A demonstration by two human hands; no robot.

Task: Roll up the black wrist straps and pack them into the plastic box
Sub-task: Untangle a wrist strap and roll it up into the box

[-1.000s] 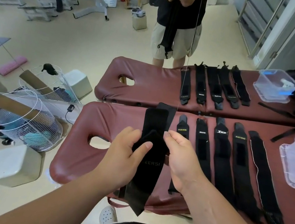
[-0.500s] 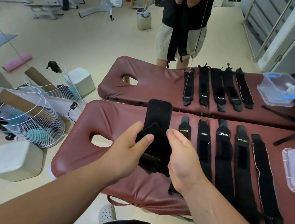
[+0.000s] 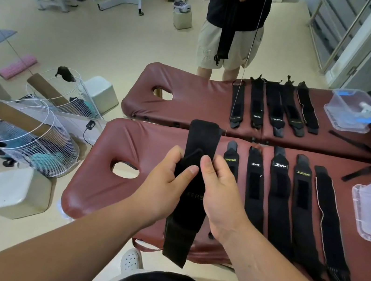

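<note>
As I see remotely, left hand (image 3: pixel 164 186) and right hand (image 3: pixel 222 195) each in pinch grip on strap (image 3: pixel 192 205) above bench (image 3: pixel 109 152).

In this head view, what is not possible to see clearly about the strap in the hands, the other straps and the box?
- Held strap: the right hand covers part of its printed word; only some letters show.
- Left hand: its fingers are hidden behind the held strap.
- Leftmost lying strap: its lower part is hidden behind the right hand.
- Plastic box: cut off by the right edge; its contents cannot be told.
</note>
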